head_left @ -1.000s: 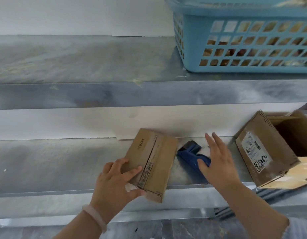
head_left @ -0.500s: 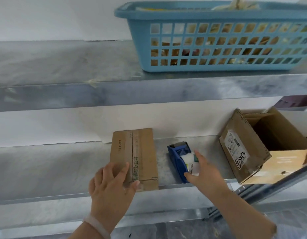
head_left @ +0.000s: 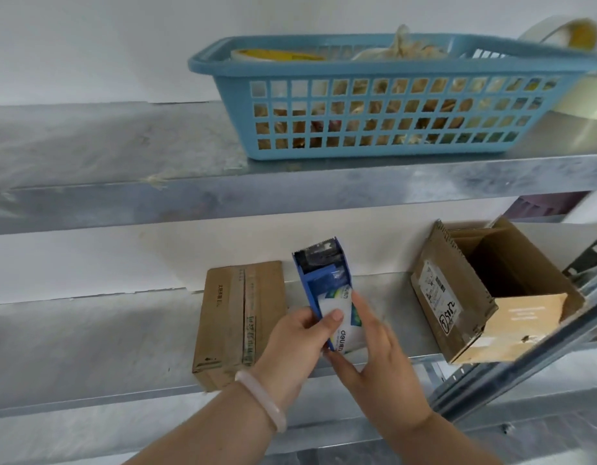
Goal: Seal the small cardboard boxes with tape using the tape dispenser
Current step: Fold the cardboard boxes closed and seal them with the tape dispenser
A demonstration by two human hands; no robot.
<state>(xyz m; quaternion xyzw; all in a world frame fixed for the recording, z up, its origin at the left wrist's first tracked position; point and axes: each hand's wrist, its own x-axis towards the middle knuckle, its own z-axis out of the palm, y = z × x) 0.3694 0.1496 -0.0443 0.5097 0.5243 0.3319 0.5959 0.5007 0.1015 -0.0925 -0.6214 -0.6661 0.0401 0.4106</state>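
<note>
Nearest me, both hands hold the tape dispenser (head_left: pixel 327 298) above the front lip of the lower shelf (head_left: pixel 89 337). My left hand (head_left: pixel 292 347) pinches its near end, thumb across the white roll, and my right hand (head_left: pixel 374 354) cups it from the right and beneath, fingers curled against its side. The dispenser is off the shelf, its long axis running from my palms away toward the wall, and the serrated cutting end points up and away from me with a strip of tape standing at the blade.

Just left of it, the small closed box (head_left: pixel 238 322) lies flat on the shelf, long axis also front to back, its near end overhanging the edge a little. An old strip runs along its middle seam; I judge no fresh tape has gone on yet, so the sealing proper is all ahead.

Further right, the second box (head_left: pixel 491 298) lies tipped with its flaps open, unsealed.

Above, on the upper shelf, a blue basket (head_left: pixel 374 112) sits near the wall.
</note>
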